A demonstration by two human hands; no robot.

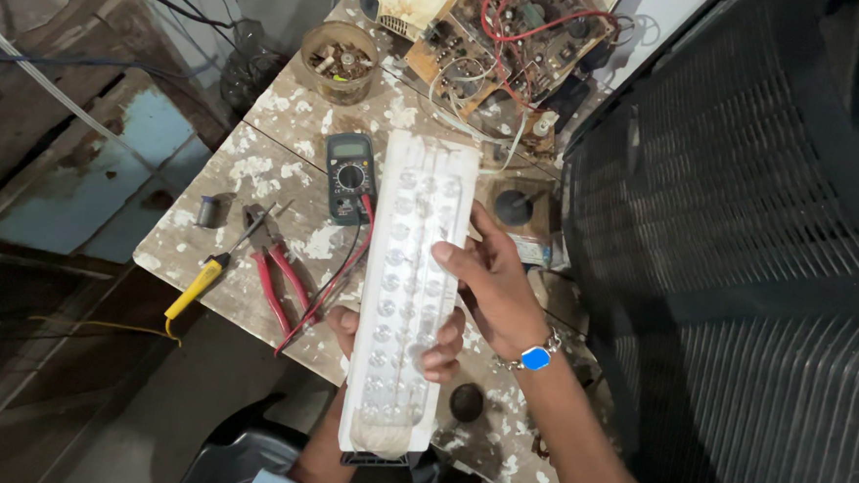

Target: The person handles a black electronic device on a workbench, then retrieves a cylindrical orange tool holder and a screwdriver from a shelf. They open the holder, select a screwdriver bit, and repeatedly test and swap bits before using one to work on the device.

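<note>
Both hands are holding a long white lamp cover (pixel 409 289) with rows of round clear bumps, up above the bench (pixel 256 179). The left hand (pixel 400 343) is gripping it from underneath, with fingers curling around its lower half. The right hand (pixel 491 284), wearing a bracelet with a blue stone, is wrapping around the right edge. Farther out, red pliers (pixel 276 263) and a yellow screwdriver (pixel 214 269) are lying on the bench. Just beside the cover, a dark meter (pixel 348 176) is sitting with red and black wires. Farthest away, a round tub of small parts (pixel 339 62) and a brown circuit board (pixel 519 35) are resting.
</note>
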